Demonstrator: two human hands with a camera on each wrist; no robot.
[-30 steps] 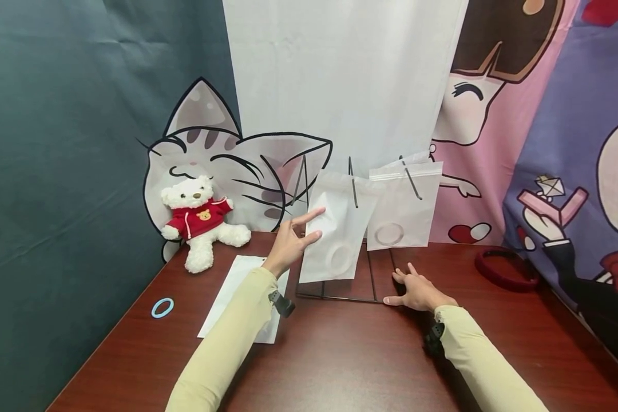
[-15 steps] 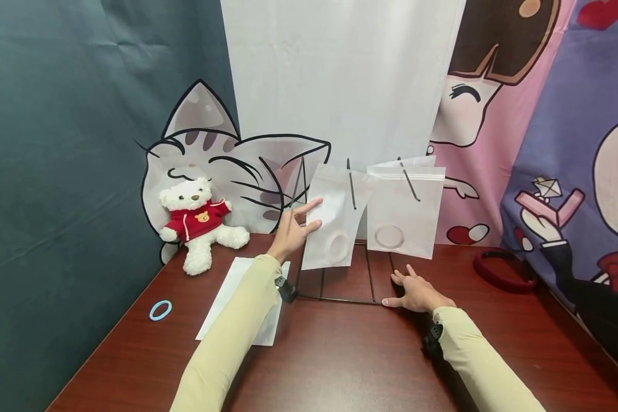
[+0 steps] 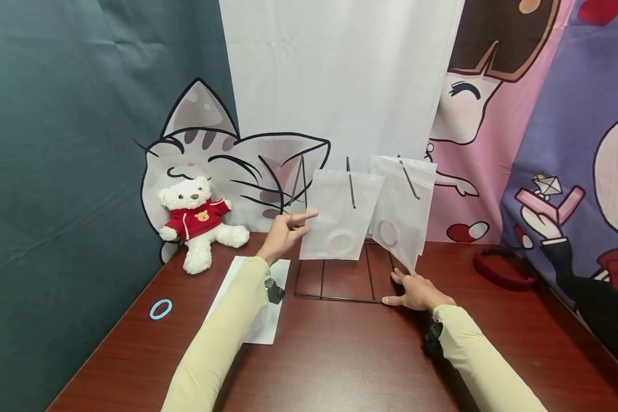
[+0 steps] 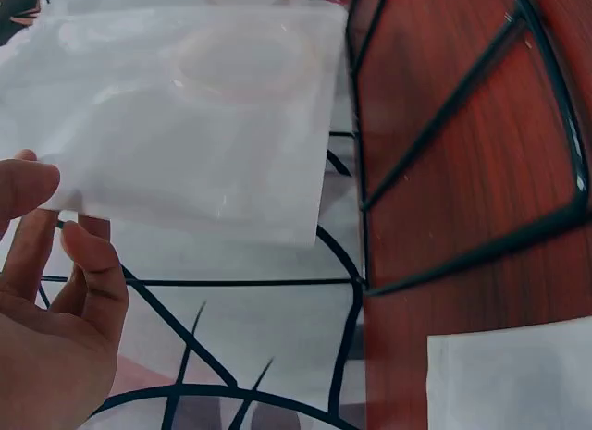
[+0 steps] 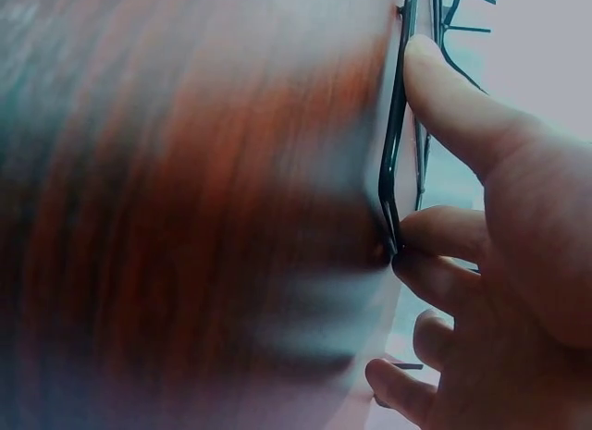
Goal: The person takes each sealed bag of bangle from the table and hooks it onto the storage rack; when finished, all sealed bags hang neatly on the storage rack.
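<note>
A white translucent zip bag (image 3: pixel 341 214) with a ring shape showing through its lower part hangs from the middle hook of a black wire rack (image 3: pixel 335 298). Beside its left edge is my left hand (image 3: pixel 283 236), index finger extended and thumb apart. In the left wrist view, one digit of my left hand (image 4: pixel 55 291) overlaps the bag's edge while the other fingers bend loosely below it. My right hand (image 3: pixel 416 290) presses on the rack's front right corner, its thumb and fingers spread along the wire. More white bags (image 3: pixel 404 200) hang twisted from the right hook, above this hand.
Under the left forearm lies another white bag (image 3: pixel 268 320) on the reddish-brown table (image 3: pixel 340 360). A light blue ring (image 3: pixel 161 309) is at the left, with a white teddy bear (image 3: pixel 201 214) in red behind it. A dark red headband (image 3: pixel 502 274) lies at the right.
The middle bag has swung from a tilt to hang straighter. The bags on the right have turned, a corner now dipping toward the right hand. My left hand has drawn slightly left.
</note>
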